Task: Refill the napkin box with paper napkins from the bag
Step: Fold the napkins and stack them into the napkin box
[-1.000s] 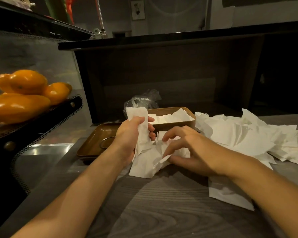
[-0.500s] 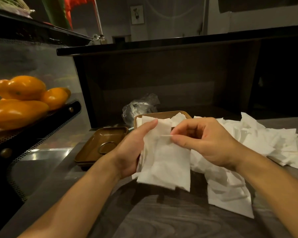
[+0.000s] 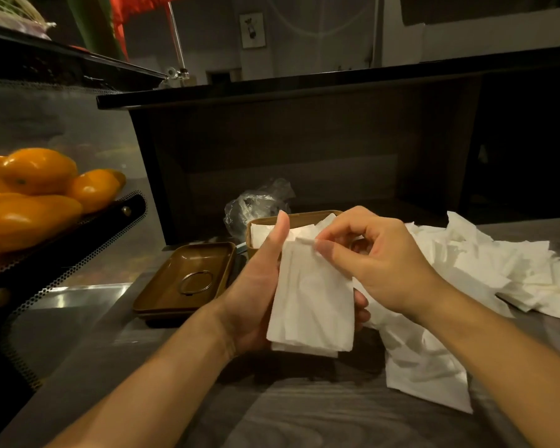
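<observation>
Nearest the viewer, a grey wood-grain counter (image 3: 304, 415) carries the work. Above it the left hand (image 3: 256, 295) grips a small stack of napkins (image 3: 314, 302), thumb raised along its left edge and fingers curled behind; the right hand (image 3: 379, 266) pinches the stack's top edge between thumb and forefinger. Loose napkins (image 3: 485, 263) lie scattered to the right. Behind the hands stands the brown napkin box (image 3: 304, 218), partly filled; its lid (image 3: 185, 279) lies beside it, left. Farther back sits a crumpled clear bag (image 3: 256, 202).
</observation>
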Demonstrator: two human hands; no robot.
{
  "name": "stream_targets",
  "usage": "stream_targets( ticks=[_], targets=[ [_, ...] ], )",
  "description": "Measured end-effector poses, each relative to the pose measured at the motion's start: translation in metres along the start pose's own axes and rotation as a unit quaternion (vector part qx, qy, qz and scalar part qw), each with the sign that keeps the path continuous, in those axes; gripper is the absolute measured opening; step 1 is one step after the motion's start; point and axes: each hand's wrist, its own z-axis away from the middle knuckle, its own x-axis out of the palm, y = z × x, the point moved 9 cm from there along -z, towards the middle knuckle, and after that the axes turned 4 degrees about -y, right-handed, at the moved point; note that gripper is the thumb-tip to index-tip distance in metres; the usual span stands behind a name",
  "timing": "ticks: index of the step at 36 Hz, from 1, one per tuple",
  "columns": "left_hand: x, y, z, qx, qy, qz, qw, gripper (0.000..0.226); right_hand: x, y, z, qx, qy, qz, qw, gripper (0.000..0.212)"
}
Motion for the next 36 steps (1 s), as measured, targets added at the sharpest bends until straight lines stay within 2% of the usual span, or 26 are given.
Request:
stream_targets(
  ticks=[3, 5, 7, 8, 10, 12, 15, 18, 22, 26, 28, 31, 34, 36],
  targets=[
    [0.008, -0.005, 0.001, -0.009, -0.063, -0.006, 0.998, 0.056, 0.005, 0.001, 0.000, 0.016, -0.037, -0.016, 0.999, 0.009],
    [0.006, -0.013, 0.003, -0.048, -0.077, -0.032, 0.995, 0.062, 0.013, 0.003, 0.001, 0.042, -0.115, -0.039, 0.992, 0.026],
    [0.005, -0.016, 0.005, -0.070, -0.079, -0.089, 0.990, 0.055, 0.023, 0.004, 0.007, 0.071, -0.202, -0.075, 0.974, 0.040],
    [0.006, -0.016, 0.006, -0.074, -0.081, -0.118, 0.987, 0.049, 0.025, 0.002, 0.010, 0.065, -0.228, -0.073, 0.969, 0.040],
    [0.004, -0.014, 0.006, -0.076, -0.068, -0.165, 0.981, 0.035, 0.024, -0.005, 0.010, 0.038, -0.232, -0.036, 0.971, 0.026],
    [-0.008, -0.004, 0.006, -0.049, -0.014, -0.228, 0.972, 0.027, 0.016, -0.004, 0.006, 0.028, -0.197, -0.018, 0.980, 0.016],
    [-0.029, 0.025, 0.007, 0.051, 0.099, -0.298, 0.948, 0.022, 0.001, 0.008, 0.002, 0.059, -0.165, -0.030, 0.984, 0.015],
    [-0.036, 0.045, 0.014, 0.144, 0.172, -0.350, 0.909, 0.024, 0.003, 0.017, 0.006, 0.076, -0.206, 0.002, 0.976, 0.024],
    [-0.017, 0.044, 0.016, 0.192, 0.132, -0.414, 0.880, 0.023, 0.009, 0.013, 0.012, 0.051, -0.250, 0.069, 0.965, 0.017],
    [-0.008, 0.048, 0.020, 0.235, 0.093, -0.404, 0.879, 0.025, 0.005, 0.005, 0.013, 0.038, -0.264, 0.048, 0.963, 0.011],
    [-0.005, 0.042, 0.018, 0.204, 0.054, -0.422, 0.882, 0.029, 0.010, 0.008, 0.017, 0.044, -0.301, 0.065, 0.950, 0.014],
    [-0.002, 0.026, 0.014, 0.142, 0.019, -0.520, 0.842, 0.032, 0.021, 0.021, 0.025, 0.069, -0.353, 0.128, 0.924, 0.028],
    [-0.003, 0.018, 0.012, 0.116, 0.011, -0.546, 0.830, 0.033, 0.023, 0.026, 0.026, 0.078, -0.358, 0.137, 0.920, 0.032],
    [-0.003, 0.018, 0.013, 0.112, 0.011, -0.549, 0.828, 0.034, 0.023, 0.025, 0.027, 0.076, -0.359, 0.131, 0.921, 0.027]
  ],
)
